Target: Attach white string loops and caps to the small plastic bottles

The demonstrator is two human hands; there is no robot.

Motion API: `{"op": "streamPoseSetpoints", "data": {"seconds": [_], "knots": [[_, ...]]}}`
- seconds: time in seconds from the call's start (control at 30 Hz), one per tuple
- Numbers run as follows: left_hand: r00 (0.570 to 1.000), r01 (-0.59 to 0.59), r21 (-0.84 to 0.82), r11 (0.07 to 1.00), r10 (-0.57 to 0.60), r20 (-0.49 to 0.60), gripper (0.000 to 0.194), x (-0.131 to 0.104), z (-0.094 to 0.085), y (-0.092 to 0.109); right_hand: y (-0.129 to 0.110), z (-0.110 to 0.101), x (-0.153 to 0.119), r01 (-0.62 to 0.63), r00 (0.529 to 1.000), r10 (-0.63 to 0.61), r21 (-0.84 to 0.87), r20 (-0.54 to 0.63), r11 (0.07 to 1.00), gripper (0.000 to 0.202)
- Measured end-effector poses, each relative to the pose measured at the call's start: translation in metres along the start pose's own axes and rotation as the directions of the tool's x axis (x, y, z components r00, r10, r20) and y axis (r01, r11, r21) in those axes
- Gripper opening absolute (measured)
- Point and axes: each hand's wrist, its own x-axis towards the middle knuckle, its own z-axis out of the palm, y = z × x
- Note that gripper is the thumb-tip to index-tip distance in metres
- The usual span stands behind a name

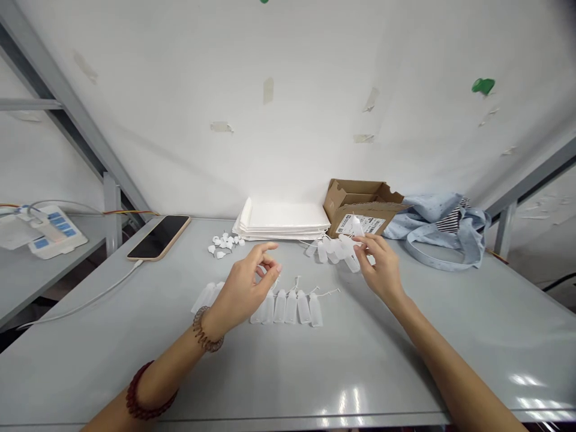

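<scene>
My left hand (247, 282) hovers over a row of small translucent plastic bottles (291, 307), its fingers loosely curled, thumb and index apart, nothing visible between them. Thin white strands stick out from the tops of these bottles. Part of the row is hidden behind that hand. On the right, my right hand (380, 264) is closed in a pinch on a small translucent white piece (357, 225), whose exact kind I cannot make out. Right beside those fingertips lies a pile of similar translucent bottles (333, 249). Small white caps with thin tips (225, 241) lie scattered beyond my left hand.
A stack of white sheets or envelopes (285, 221) lies against the wall, next to an open cardboard box (364, 204). Light blue fabric with a strap (432, 225) is at the back right. A phone (159, 237) with a white cable (94, 298) rests at the left.
</scene>
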Motion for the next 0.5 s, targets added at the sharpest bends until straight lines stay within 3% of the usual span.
{"op": "streamPoseSetpoints", "data": {"seconds": [0.1,0.27,0.4,0.5], "knots": [[1.0,0.01,-0.001,1.0,-0.01,0.004,0.036,0.0,0.001,0.0,0.011,0.008,0.0,0.106,0.993,-0.096,-0.171,0.07,0.979,0.026],[1.0,0.008,0.004,1.0,-0.008,-0.008,0.036,0.001,0.0,0.0,0.013,0.013,0.0,0.173,0.98,-0.145,-0.221,0.139,0.96,0.028],[0.999,0.013,0.015,1.0,-0.012,-0.034,0.037,0.004,-0.003,-0.002,0.003,0.009,-0.001,0.219,0.973,-0.195,-0.225,0.122,0.949,0.026],[0.995,0.056,0.13,0.99,-0.045,-0.089,0.033,0.01,-0.013,-0.01,-0.01,0.004,-0.004,0.252,0.967,-0.24,-0.192,0.082,0.948,0.02]]}}
